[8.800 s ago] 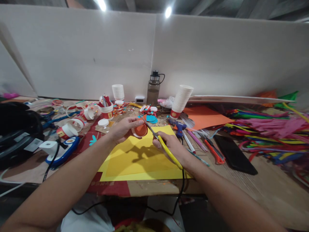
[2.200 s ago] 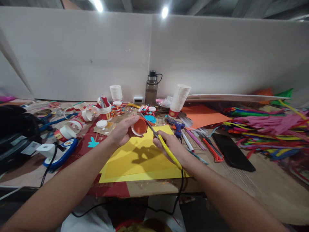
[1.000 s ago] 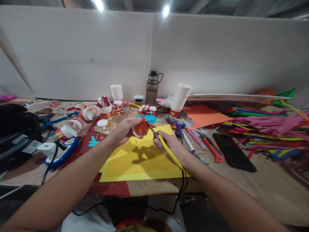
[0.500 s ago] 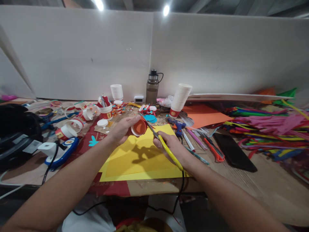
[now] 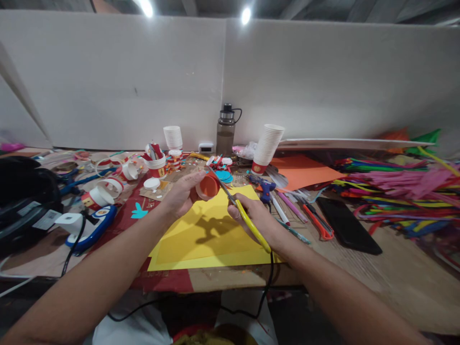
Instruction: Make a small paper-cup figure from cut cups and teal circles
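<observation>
My left hand [image 5: 184,195] is closed around a small paper cup piece [image 5: 207,186] with an orange-red face toward me. In my right hand [image 5: 254,216] are scissors [image 5: 250,227] with yellow handles. Their metal blades point up and left, against the right edge of the cup piece. Whether the blades bite into it I cannot tell. Both hands are raised over yellow paper sheets [image 5: 201,249], which carry their shadow. Just behind the cup piece lie blue paper discs [image 5: 224,177].
Stacked paper cups [image 5: 268,148] and a water bottle [image 5: 225,132] stand at the back. To the right lie a glue gun [image 5: 266,189], several pens, a red-orange cutter [image 5: 318,223], a black phone [image 5: 348,225] and pipe cleaners [image 5: 402,184]. Cut cups [image 5: 98,195] sit left. A black cable [image 5: 270,278] hangs at the front.
The cup piece has turned slightly in my left hand, so its white rim shows less. The scissors and my right hand have hardly moved.
</observation>
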A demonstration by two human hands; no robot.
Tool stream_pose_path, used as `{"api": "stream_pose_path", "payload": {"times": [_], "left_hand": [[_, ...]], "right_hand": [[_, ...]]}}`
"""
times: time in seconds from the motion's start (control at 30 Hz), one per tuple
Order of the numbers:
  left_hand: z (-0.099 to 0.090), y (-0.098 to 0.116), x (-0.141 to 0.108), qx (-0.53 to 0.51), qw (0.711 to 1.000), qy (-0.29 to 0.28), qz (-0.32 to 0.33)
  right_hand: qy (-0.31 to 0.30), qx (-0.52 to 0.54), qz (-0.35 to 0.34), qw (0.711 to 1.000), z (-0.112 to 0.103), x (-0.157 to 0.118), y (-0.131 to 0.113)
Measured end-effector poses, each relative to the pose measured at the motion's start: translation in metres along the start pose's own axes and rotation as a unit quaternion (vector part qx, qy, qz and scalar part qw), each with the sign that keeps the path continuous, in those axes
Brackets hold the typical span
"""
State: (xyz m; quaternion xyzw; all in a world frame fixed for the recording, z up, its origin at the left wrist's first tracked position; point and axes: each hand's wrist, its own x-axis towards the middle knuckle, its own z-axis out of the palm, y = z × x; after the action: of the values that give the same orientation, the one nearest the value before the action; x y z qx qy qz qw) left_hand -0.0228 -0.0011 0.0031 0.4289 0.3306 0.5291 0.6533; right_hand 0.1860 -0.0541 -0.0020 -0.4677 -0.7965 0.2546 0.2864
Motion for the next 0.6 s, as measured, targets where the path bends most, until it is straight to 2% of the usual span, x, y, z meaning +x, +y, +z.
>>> {"api": "stream_pose_path", "payload": {"times": [0.2, 0.6], "left_hand": [[-0.0018, -0.0025, 0.0001, 0.032, 0.999, -0.025, -0.008], [-0.0047, -0.0012, 0.0011, 0.052, 0.998, -0.016, -0.010]], "right_hand": [[-0.002, -0.002, -0.012, 1.000, -0.0002, 0.0008, 0.0019], [-0.012, 0.009, -0.011, 1.000, -0.0005, -0.0003, 0.0025]]}}
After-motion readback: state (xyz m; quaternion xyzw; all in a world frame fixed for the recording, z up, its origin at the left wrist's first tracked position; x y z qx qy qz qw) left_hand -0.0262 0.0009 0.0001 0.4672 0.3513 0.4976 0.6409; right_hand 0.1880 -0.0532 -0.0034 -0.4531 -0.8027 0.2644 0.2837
